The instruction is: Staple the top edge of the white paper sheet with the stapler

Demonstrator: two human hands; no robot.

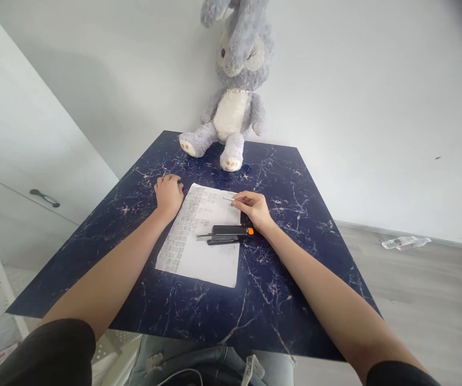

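A black stapler (229,230) with an orange end lies across white printed paper sheets (215,262); a metal part sticks out from its left end. Just above it, my right hand (255,206) is closed in a pinch on a thin, pale strip of staples (228,199), held over the upper right of the paper. My left hand (169,194) lies palm down on the dark table by the paper's upper left edge. Its fingers are loosely bent and apart, with nothing seen in them.
A big grey plush rabbit (235,112) sits at the back of the blue marbled table (279,257), against the wall. A white cabinet (25,134) stands to the left. Clear plastic packaging (405,242) lies on the floor at right.
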